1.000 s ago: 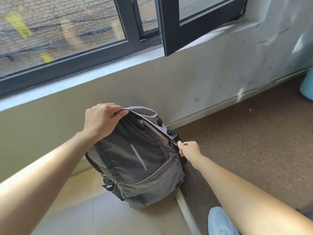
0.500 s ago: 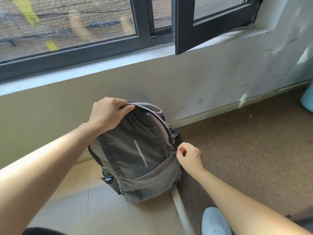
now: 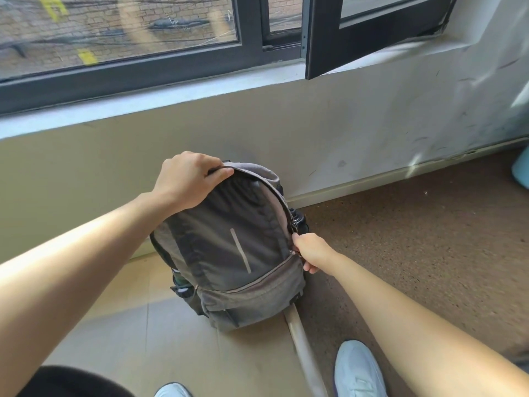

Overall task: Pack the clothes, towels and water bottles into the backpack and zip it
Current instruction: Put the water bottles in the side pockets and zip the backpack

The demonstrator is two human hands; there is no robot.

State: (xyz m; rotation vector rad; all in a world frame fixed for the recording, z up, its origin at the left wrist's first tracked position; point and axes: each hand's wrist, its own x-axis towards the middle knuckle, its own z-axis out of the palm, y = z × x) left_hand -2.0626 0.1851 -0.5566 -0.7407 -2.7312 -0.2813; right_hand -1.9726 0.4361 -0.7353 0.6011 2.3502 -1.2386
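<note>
A grey backpack point(image 3: 229, 253) stands upright on the floor against the wall under the window. My left hand point(image 3: 186, 179) grips its top edge, thumb hooked over the rim. At the bag's right side my right hand point(image 3: 310, 252) pinches the zipper pull, low on the zip line. The dark cap of a water bottle point(image 3: 297, 217) pokes out of the right side pocket, just above that hand. Another bottle point(image 3: 180, 285) shows in the left side pocket. What is inside the bag is hidden.
An open black window sash point(image 3: 357, 38) juts out above and right of the bag. A pale floor strip point(image 3: 303, 345) divides tile on the left from brown carpet on the right. My two light shoes point(image 3: 357, 371) are at the bottom. A light blue object point(image 3: 521, 170) sits at the right edge.
My right hand has drawn the zipper pull down the bag's right side, from beside the bottle cap to near the front pocket seam. My left hand keeps its hold on the top.
</note>
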